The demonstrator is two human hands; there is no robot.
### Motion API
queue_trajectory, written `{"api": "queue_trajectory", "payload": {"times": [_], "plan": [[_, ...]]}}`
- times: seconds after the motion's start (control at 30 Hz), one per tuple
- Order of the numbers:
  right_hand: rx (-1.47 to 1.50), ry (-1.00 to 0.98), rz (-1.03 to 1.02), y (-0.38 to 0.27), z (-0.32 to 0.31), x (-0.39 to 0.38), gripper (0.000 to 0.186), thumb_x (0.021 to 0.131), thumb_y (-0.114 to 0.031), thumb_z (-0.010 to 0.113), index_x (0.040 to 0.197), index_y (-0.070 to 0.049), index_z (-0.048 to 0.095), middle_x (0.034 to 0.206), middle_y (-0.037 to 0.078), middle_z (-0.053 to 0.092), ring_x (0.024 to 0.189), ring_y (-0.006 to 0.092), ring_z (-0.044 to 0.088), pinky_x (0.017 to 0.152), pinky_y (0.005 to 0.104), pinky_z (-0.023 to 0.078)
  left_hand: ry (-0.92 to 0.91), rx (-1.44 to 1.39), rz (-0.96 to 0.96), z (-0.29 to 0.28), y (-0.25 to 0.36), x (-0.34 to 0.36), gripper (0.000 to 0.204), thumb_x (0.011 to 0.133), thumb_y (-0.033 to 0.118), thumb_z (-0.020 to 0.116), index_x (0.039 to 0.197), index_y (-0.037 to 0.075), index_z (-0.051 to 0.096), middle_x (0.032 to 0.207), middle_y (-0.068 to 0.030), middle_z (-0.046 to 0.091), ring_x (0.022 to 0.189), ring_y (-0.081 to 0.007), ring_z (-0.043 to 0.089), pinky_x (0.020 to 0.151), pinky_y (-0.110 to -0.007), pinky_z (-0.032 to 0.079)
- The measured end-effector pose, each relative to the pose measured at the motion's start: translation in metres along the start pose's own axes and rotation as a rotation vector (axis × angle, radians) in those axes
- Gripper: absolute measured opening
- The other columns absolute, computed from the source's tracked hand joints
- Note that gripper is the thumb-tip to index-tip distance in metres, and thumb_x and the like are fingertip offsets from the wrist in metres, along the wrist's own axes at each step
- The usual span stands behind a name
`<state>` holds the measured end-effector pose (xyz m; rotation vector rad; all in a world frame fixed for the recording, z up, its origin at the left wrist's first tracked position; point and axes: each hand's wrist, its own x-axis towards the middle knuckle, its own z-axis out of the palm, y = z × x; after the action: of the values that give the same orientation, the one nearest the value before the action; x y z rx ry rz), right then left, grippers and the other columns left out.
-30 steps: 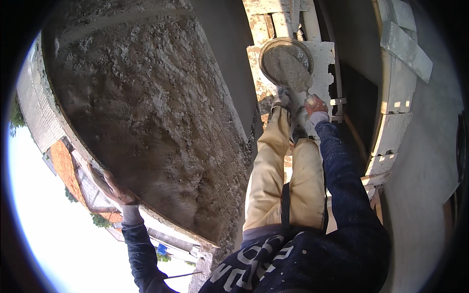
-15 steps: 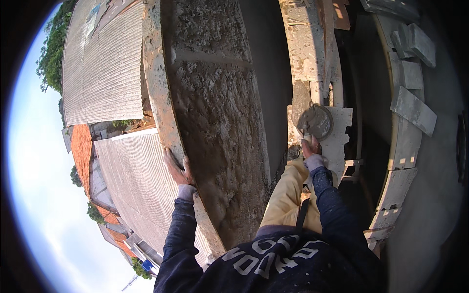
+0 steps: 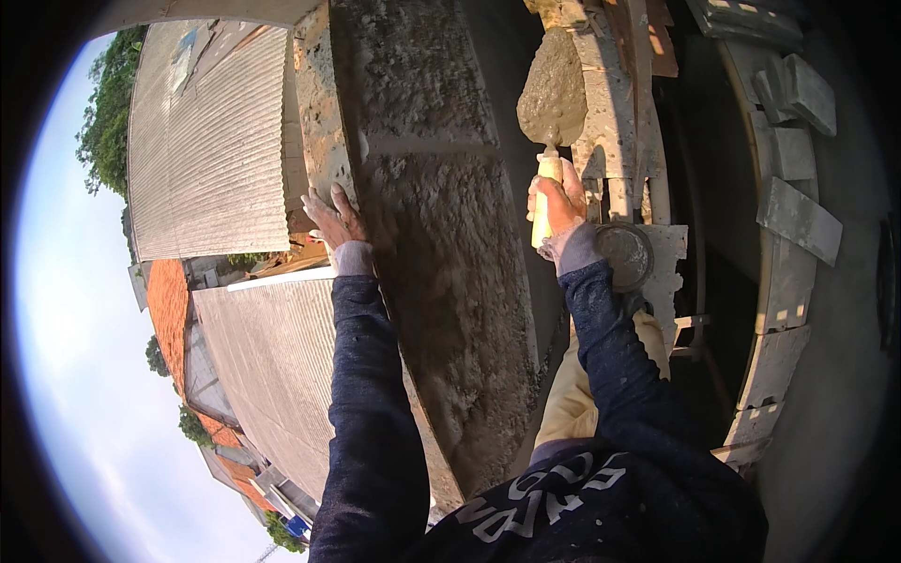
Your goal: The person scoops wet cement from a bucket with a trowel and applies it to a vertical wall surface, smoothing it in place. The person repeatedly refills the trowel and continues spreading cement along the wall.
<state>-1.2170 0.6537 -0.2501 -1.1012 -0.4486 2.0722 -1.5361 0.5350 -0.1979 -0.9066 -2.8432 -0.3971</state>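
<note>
Head view: the rough mortar-coated wall (image 3: 436, 253) runs left of the scaffold planks (image 3: 601, 122) and the round bucket (image 3: 650, 257). The trowel (image 3: 542, 223), loaded with wet mortar (image 3: 552, 89), is at the planks' left side, its yellow handle enclosed by the right hand's (image 3: 562, 199) curled fingers. The left hand (image 3: 336, 223), fingers spread and grasping nothing, rests at the wall's top edge.

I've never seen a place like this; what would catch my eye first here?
Probably the heap of wet grey mortar, top and right of centre, on a trowel whose pale handle the right hand grips. Next, left of centre, the left hand is spread at the ledge bordering a rough grey surface. Farther left lie corrugated roofs.
</note>
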Motion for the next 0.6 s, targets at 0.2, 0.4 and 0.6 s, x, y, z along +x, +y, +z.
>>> {"api": "queue_trajectory", "payload": {"times": [0.2,0.4,0.6], "plan": [[-0.116,0.234,-0.347,-0.056,0.044,0.048,0.050,0.086,-0.013,0.059,0.129,0.000,0.037,0.091,0.011,0.055,0.064,0.0138,0.056,0.055,0.0279,0.056,-0.037,0.092,-0.047,0.008,0.019,0.001,0.076,0.097,0.059,0.020,0.147,0.002,0.023,0.153,-0.0209,0.019,0.142,-0.0352,0.018,0.113,-0.055,0.012],[-0.358,0.622,-0.389,-0.006,0.149,0.112,0.060,0.089,-0.006,0.054,0.141,-0.003,0.024,0.127,0.025,0.048,0.112,0.0351,0.056,0.089,0.0425,0.052,-0.008,0.061,0.018,-0.001,0.013,0.002,0.070,0.099,0.052,0.024,0.145,0.000,0.028,0.150,-0.0240,0.024,0.140,-0.0381,0.022,0.113,-0.049,0.019],[-0.683,-0.079,-0.211,0.090,0.241,0.067,0.059,0.086,-0.006,0.056,0.138,-0.005,0.031,0.131,0.024,0.047,0.122,0.0382,0.048,0.102,0.0439,0.040,0.009,0.029,0.077,0.012,0.001,0.002,0.063,0.100,0.045,0.027,0.144,-0.001,0.029,0.151,-0.0235,0.023,0.140,-0.0386,0.021,0.114,-0.046,0.017]]}}
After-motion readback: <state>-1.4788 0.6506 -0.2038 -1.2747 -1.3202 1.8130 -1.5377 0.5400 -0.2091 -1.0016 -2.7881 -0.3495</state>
